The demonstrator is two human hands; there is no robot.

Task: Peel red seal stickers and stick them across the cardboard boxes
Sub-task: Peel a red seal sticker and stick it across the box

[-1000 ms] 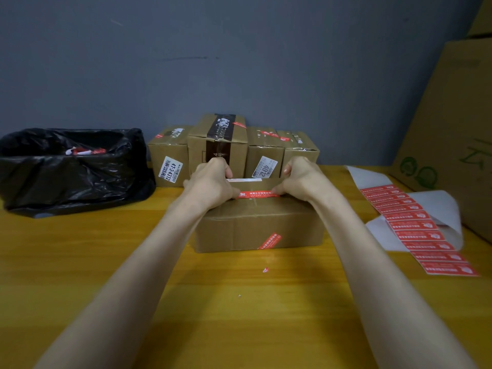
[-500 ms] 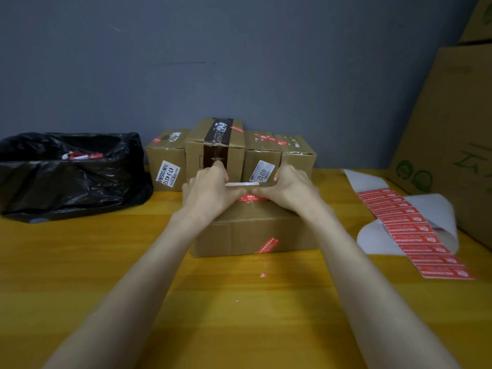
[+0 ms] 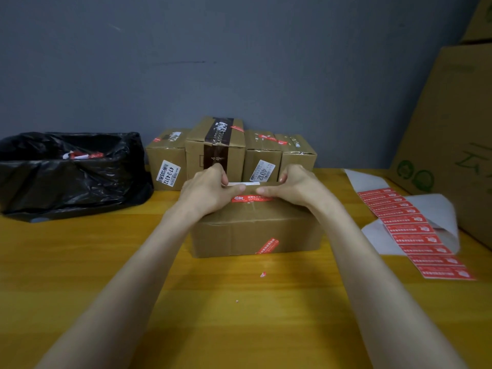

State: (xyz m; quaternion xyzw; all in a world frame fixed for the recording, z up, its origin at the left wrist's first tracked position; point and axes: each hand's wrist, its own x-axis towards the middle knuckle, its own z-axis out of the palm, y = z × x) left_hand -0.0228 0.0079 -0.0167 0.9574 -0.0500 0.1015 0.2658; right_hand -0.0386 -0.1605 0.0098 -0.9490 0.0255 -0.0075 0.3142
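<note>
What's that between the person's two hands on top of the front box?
In the head view, a red seal sticker lies on the front box between the left hand and right hand; a white strip sits just behind it.

The left hand [image 3: 205, 190] and right hand [image 3: 298, 186] are bare, with short nails, on bare, slender forearms.

Red sticker [image 3: 251, 198] atop cardboard box [image 3: 255, 230]
</note>
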